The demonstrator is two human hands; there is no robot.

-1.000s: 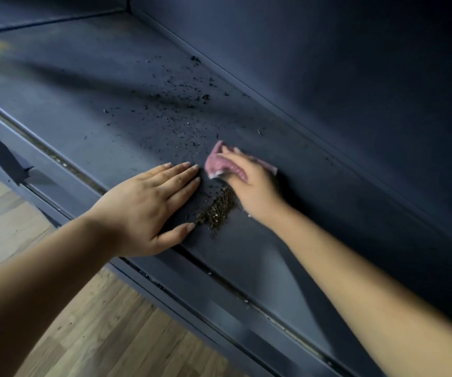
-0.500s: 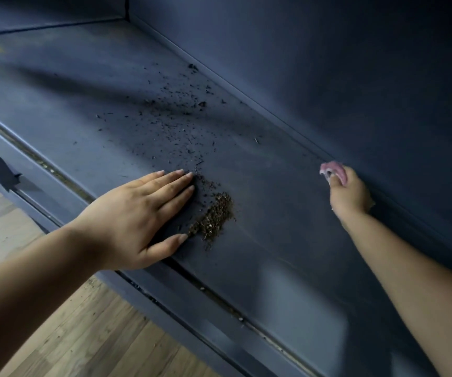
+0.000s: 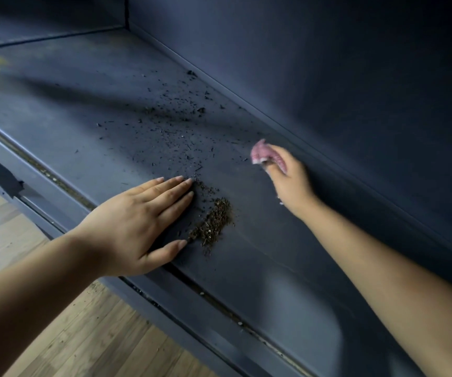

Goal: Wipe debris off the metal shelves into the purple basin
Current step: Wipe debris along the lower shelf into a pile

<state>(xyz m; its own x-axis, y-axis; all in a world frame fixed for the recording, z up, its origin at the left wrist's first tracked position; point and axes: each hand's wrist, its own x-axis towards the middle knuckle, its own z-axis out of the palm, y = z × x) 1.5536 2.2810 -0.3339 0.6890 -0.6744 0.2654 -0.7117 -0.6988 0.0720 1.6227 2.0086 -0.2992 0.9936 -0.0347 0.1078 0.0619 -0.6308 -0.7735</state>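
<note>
Debris pile (image 3: 212,223): long axis 1–7 o'clock on shelf (image 3: 83,110). Left hand (image 3: 138,227) flat, fingers straight, beside it. Right hand (image 3: 290,180) grips pink cloth (image 3: 260,153) at 2 o'clock.

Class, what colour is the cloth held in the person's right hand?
Pink; the cloth shows, slightly blurred, in the head view.

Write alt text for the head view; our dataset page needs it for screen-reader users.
A person's right hand grips a pink cloth over a dark metal shelf scattered with debris, while the left hand rests flat beside a small swept pile of brown crumbs. Wooden floor shows below.
</note>
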